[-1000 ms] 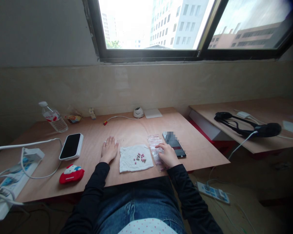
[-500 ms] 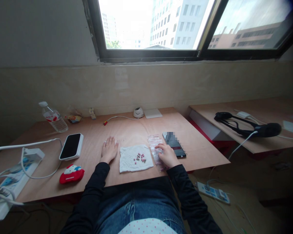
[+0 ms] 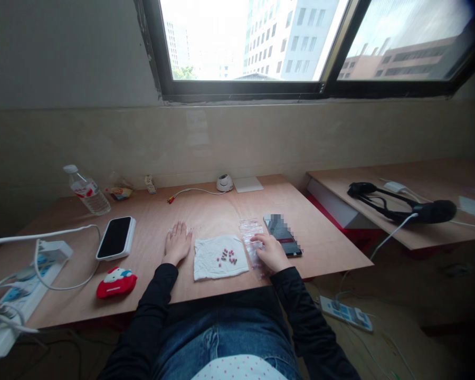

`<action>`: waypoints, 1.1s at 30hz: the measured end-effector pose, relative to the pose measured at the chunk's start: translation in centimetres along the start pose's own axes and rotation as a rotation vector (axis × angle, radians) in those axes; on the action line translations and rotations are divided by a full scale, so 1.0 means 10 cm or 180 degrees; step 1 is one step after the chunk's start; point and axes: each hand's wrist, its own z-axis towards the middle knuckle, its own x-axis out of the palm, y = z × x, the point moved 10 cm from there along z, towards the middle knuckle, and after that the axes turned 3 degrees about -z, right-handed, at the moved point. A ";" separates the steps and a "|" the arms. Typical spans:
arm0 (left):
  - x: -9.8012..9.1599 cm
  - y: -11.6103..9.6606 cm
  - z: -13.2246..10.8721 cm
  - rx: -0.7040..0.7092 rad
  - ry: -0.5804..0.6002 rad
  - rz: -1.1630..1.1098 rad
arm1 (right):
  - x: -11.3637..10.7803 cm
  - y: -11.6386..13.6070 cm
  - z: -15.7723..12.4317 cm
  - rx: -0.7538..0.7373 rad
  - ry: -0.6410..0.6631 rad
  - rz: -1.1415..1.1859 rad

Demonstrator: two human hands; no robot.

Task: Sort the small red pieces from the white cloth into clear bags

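Note:
My left hand [image 3: 178, 243] lies flat on the table, fingers stretched out, left of a white cloth [image 3: 206, 268]. Several small pink and dark beads [image 3: 231, 257] are scattered on the right half of that cloth. Clear plastic zip bags [image 3: 250, 228] lie just right of the cloth, partly covered by my right hand [image 3: 272, 252]. That hand rests over them with its fingers apart and slightly bent, and grips nothing that I can see. Beside it on the right is a dark smartphone [image 3: 288, 240], its screen partly blurred out.
To the left are a white-cased phone [image 3: 116, 237], a red pouch [image 3: 116, 283], a power strip [image 3: 35, 279] with cables and a water bottle [image 3: 89, 195]. A dome camera [image 3: 224, 182] and white card [image 3: 248, 184] sit at the back. A black headset [image 3: 399, 203] lies on the right table [image 3: 415, 232].

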 end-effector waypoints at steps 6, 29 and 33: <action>0.01 0.01 0.01 -0.0005 0.0039 -0.0034 | 0.01 0.02 0.02 -0.0105 0.0026 0.0014; 0.04 0.05 0.01 0.0094 0.0112 -0.0054 | -0.23 0.09 0.06 -0.0054 -0.0169 -0.0310; 0.00 0.07 0.02 0.0188 0.0107 -0.0158 | -0.34 0.07 -0.02 -0.0011 -0.0310 -0.0315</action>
